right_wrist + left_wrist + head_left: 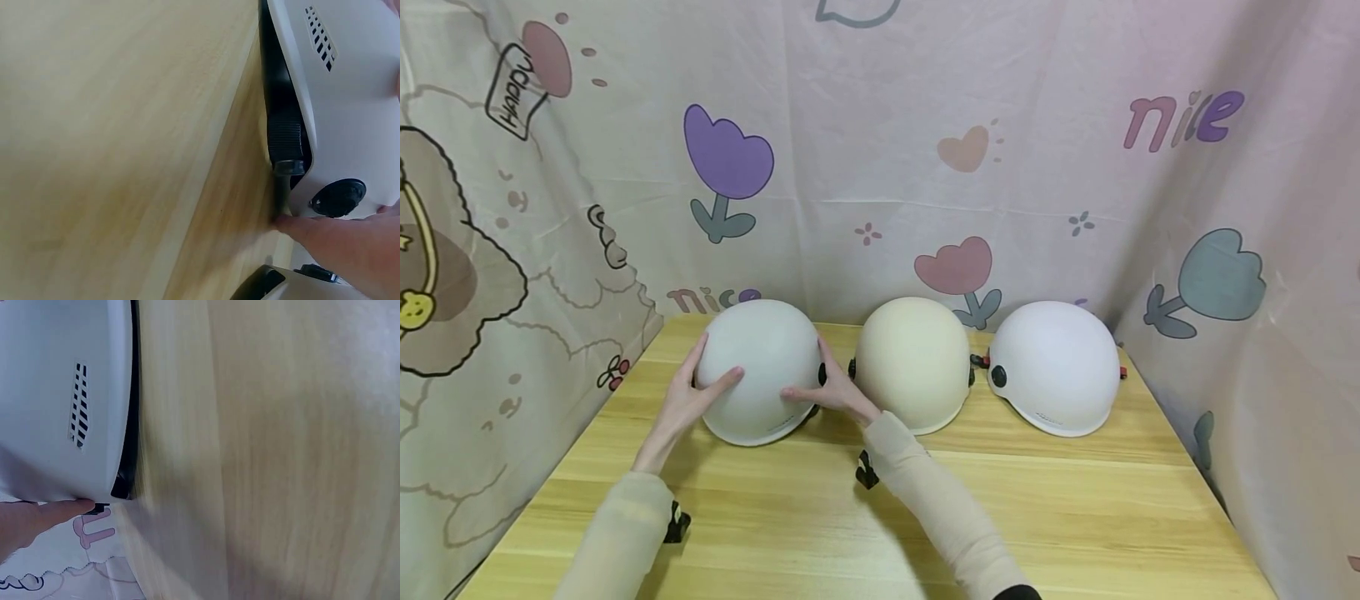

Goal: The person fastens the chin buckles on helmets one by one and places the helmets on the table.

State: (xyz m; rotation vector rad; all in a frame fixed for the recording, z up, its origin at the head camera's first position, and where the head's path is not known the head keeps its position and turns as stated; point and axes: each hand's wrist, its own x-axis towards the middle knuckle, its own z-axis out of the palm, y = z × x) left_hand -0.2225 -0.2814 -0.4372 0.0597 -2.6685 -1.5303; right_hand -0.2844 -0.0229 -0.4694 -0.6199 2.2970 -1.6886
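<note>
A pale grey-white helmet (pixel 760 358) sits dome up at the left of the wooden table (pixel 775 517). My left hand (pixel 687 393) grips its left side, thumb across the front of the shell and fingers along the side. On the opposite side, my right hand (pixel 838 387) holds it the same way, close to a black round side button (pixel 339 197). The left wrist view shows the helmet's vent slots (pixel 79 405) and its dark lower rim against the wood. Below the shell, a black strap piece (pixel 286 140) shows in the right wrist view.
A cream helmet (pixel 912 362) stands just right of my right hand. Farther right is a white helmet (pixel 1056 367) with a black side button and red bits near its edges. A printed curtain (pixel 865 100) hangs behind the table and along both sides.
</note>
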